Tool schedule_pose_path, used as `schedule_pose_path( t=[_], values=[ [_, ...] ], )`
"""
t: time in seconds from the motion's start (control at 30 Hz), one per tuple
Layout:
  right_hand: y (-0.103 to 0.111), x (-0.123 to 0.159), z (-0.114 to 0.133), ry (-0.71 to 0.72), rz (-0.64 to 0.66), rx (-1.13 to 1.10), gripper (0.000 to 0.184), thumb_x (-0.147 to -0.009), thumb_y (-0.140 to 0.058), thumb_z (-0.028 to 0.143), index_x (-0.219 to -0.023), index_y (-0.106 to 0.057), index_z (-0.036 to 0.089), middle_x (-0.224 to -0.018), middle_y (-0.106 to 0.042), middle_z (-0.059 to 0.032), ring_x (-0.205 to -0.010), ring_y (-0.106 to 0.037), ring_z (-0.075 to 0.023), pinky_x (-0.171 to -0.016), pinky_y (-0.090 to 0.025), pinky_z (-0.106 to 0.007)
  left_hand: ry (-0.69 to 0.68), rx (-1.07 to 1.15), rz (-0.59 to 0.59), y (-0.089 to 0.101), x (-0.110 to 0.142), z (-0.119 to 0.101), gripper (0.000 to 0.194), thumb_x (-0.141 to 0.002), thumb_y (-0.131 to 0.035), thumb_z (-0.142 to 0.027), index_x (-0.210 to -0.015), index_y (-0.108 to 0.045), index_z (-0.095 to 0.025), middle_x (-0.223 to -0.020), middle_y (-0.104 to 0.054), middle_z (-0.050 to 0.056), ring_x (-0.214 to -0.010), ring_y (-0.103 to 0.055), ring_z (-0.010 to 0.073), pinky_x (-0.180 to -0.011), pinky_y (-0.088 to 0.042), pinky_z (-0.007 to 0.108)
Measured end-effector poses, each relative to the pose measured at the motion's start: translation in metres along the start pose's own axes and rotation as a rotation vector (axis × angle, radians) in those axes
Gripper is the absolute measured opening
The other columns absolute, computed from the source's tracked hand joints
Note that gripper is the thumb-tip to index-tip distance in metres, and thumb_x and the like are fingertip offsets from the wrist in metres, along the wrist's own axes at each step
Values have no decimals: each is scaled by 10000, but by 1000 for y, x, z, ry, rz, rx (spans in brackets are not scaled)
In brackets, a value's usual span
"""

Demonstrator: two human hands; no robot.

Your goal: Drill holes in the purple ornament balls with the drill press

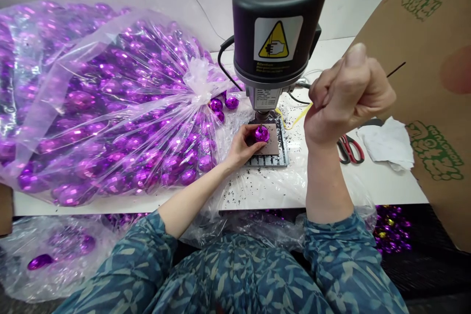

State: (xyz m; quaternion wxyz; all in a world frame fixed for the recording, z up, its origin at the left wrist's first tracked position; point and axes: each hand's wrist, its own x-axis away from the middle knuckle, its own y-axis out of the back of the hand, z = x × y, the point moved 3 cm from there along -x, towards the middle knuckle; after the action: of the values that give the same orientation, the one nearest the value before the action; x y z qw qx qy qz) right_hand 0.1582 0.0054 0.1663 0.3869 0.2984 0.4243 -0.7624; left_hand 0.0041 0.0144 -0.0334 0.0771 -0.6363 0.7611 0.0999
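My left hand point(243, 145) pinches a shiny purple ball point(262, 133) between thumb and fingers. The ball rests on a brown square board point(273, 143), which lies on the slotted metal base point(270, 160) of a small black drill press point(274, 14). Right above the ball is the press's spindle, with the bit touching or very near its top. Raised at the right, my right hand point(349, 95) is closed in a fist around the press's lever handle point(303, 85); a thin dark rod point(396, 69) sticks out beyond it.
A large tied clear bag point(103, 108) of purple balls fills the table's left. Loose purple balls point(231, 102) lie by its knot. Red-handled scissors point(351, 149) and white tissue point(388, 142) lie right, before a cardboard box point(437, 83). Dark shavings point(250, 181) litter the table.
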Motion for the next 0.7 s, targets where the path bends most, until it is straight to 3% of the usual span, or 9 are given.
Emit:
schedule_pose_path(
  t=[0.23,0.4,0.57,0.7],
  values=[
    [8,11,-9,127,4,-61,668,-982,-624,452,-584,-163,178,-477,-148,47,-396,-228,-13,-416,-199,-244,-31,-29,1,1,0,0,580,-846,-903,-447,-1273,-587,-216,-1322,-737,140,-1254,-729,279,-1124,-592,502],
    [14,22,-21,210,-44,-81,577,-988,-603,368,-591,-226,184,-522,-151,50,-405,-269,-17,-434,-228,-234,-28,-35,-6,1,0,2,610,-838,-905,-477,-1285,-583,-217,-1339,-731,144,-1269,-723,286,-1116,-590,503],
    [16,25,-25,304,-24,-180,590,-958,-615,293,-622,-148,163,-483,-125,63,-378,-158,8,-397,-151,-184,-22,-39,3,1,-1,1,622,-842,-896,-501,-1291,-576,-215,-1345,-723,147,-1262,-721,284,-1110,-587,497],
    [20,28,-30,351,-13,-217,551,-957,-583,243,-643,-137,166,-477,-128,68,-375,-188,7,-399,-179,-172,-13,-40,-1,1,0,0,611,-843,-897,-485,-1288,-578,-212,-1336,-724,145,-1257,-721,284,-1112,-582,490]
  ],
)
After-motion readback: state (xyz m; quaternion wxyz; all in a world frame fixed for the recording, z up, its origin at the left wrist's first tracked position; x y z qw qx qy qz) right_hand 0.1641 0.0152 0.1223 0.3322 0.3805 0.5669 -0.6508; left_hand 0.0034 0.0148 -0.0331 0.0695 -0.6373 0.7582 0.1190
